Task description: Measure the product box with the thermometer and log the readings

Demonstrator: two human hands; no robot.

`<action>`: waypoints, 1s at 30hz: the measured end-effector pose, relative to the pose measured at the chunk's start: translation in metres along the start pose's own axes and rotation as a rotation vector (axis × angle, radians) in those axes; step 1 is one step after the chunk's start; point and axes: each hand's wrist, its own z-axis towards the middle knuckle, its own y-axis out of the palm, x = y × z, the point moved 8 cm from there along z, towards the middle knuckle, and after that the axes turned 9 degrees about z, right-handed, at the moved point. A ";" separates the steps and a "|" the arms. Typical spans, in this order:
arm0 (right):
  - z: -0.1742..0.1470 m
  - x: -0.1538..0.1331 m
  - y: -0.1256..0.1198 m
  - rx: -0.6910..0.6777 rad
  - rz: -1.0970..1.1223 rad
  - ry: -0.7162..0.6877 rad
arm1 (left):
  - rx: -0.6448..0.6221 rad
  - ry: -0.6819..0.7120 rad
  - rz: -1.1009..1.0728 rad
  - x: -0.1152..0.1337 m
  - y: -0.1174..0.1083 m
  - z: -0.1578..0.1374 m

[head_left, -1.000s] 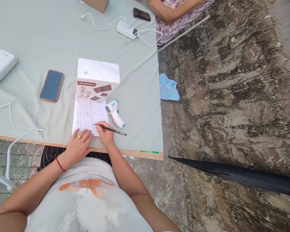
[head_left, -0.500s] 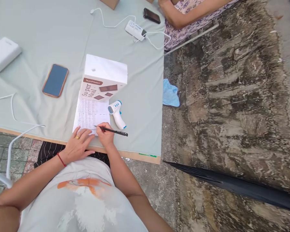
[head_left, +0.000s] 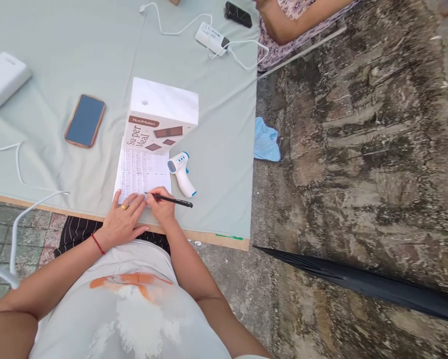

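The pen [head_left: 175, 200] lies slantwise in my right hand [head_left: 163, 204], pinched between thumb and fingers close to its writing end, the rest of the black barrel sticking out past my knuckles to the right. Its tip is at the lower part of the sheet [head_left: 159, 180], just beside the fingertips of my left hand [head_left: 123, 219]; whether it touches the paper I cannot tell. My left hand grips nothing: it lies palm down, fingers stretched out over the sheet's near edge, thumb apart from them, a ring [head_left: 124, 207] on one finger. The sheet is filled with small rows of marks, denser on its left side. Beyond both hands, a white box [head_left: 149, 134] stands upright and hides the sheet's far end. A thermometer [head_left: 182, 174] lies to the right of the sheet, near my right hand. Farther off to the left, a phone [head_left: 84, 121] lies face up on the cloth [head_left: 216, 174], with a white power bank [head_left: 7, 80] beyond it. At the far right corner, another person's arm [head_left: 283, 25] shows near a black device [head_left: 237, 14].
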 end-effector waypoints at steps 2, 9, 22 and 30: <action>0.000 0.000 0.000 -0.007 -0.030 0.003 | -0.001 0.004 -0.002 0.000 0.000 0.000; 0.000 -0.003 0.000 -0.025 -0.053 -0.007 | 0.001 0.011 0.006 0.001 0.001 0.000; -0.001 -0.002 -0.003 0.026 0.018 0.002 | 0.033 0.023 0.025 0.002 -0.001 0.001; -0.001 -0.002 -0.002 -0.003 -0.031 0.012 | 0.028 0.019 0.017 0.002 -0.001 0.002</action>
